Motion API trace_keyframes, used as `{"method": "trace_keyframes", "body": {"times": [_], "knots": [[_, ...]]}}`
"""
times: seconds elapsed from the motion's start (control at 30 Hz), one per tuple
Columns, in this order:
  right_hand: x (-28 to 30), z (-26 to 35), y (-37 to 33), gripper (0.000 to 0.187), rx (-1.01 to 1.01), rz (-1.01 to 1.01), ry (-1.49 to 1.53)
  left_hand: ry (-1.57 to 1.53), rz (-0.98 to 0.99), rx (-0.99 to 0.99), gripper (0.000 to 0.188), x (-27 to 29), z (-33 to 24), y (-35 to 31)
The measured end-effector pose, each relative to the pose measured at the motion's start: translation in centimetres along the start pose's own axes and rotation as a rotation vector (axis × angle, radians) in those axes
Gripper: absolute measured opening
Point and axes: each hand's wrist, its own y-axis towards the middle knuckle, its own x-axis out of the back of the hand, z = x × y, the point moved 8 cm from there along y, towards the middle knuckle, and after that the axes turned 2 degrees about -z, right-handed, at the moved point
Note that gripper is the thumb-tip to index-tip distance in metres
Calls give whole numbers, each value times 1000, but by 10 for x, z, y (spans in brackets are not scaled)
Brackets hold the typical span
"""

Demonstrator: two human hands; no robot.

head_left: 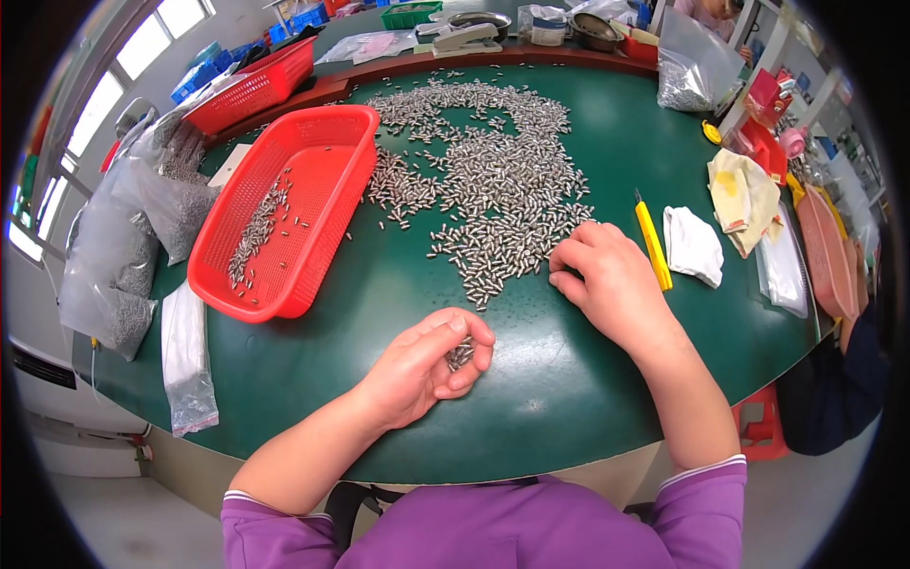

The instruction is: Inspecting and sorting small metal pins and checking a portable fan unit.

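Note:
A wide heap of small silvery metal pins [512,180] is spread over the green table [540,398]. My left hand [427,365], near the table's front, is curled round several of these pins, which show between thumb and fingers. At the heap's right edge my right hand [611,280] has its fingers bent and drawn together, touching or close to the pins. Whether a pin sits in its fingertips I cannot make out. To the left stands a red plastic basket [327,256], with a smaller lot of pins along its bottom.
Right of the heap lie a yellow cutter knife [652,245], a white cloth [693,247] and a stained cream cloth [744,199]. Filled plastic bags [109,256] crowd the left edge, near a pack of clear bags [186,356]. A dark red raised rim [398,68] bounds the far side.

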Motion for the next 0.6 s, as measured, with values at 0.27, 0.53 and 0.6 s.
{"method": "trace_keyframes", "body": {"times": [0.27,0.53,0.6], "knots": [[-6,24,3,11,93,67,418,-13,14,3,21,1,2,0],[-12,42,0,12,121,18,398,-39,-40,23,12,7,2,5],[-10,37,1,11,123,-15,337,-52,-43,1,13,9,0,5]]}}
